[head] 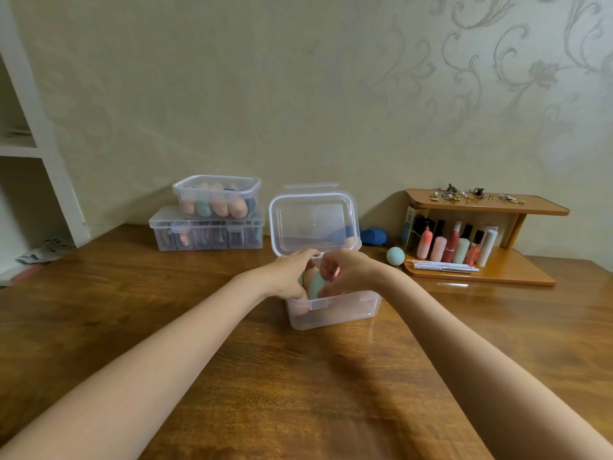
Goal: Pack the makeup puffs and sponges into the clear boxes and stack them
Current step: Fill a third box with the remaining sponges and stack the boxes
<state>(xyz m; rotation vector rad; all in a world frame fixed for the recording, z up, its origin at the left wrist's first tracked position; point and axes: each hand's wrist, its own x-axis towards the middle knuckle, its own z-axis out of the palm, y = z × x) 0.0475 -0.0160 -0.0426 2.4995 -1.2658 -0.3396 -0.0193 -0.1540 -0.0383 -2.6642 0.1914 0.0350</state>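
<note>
Your left hand (pixel 292 275) and right hand (pixel 345 272) meet inside the open clear plastic box (pixel 335 308) on the wooden table (pixel 298 376), fingers curled around a mint-green teardrop sponge (pixel 315 286).

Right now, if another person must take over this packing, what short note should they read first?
Left hand and right hand: both in the open clear box, fingers curled on a green sponge.
Done: one filled box, no lid on it, sits on a flat compartment box by the wall.
Left: blue sponge and light green sponge lie on the table; pack them, close the raised lid, stack.
</note>
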